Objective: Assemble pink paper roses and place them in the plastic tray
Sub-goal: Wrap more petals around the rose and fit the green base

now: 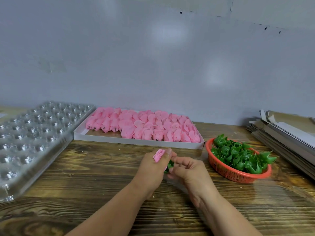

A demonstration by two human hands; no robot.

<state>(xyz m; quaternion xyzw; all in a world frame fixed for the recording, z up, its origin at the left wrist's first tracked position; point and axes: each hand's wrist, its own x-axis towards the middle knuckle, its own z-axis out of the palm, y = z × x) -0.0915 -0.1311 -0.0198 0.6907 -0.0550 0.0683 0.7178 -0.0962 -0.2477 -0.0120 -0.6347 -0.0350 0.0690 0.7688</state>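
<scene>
Box (95, 136) of pink roses (144, 126), basket (226, 171) of green calyxes (238, 155)

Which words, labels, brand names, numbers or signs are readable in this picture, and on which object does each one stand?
None: no readable text shows anywhere in the head view.
The clear plastic tray, the white box of pink petals, the red basket of green pieces and the stacked cardboard bear no visible print.
The wall has only dark specks, no writing.
</scene>
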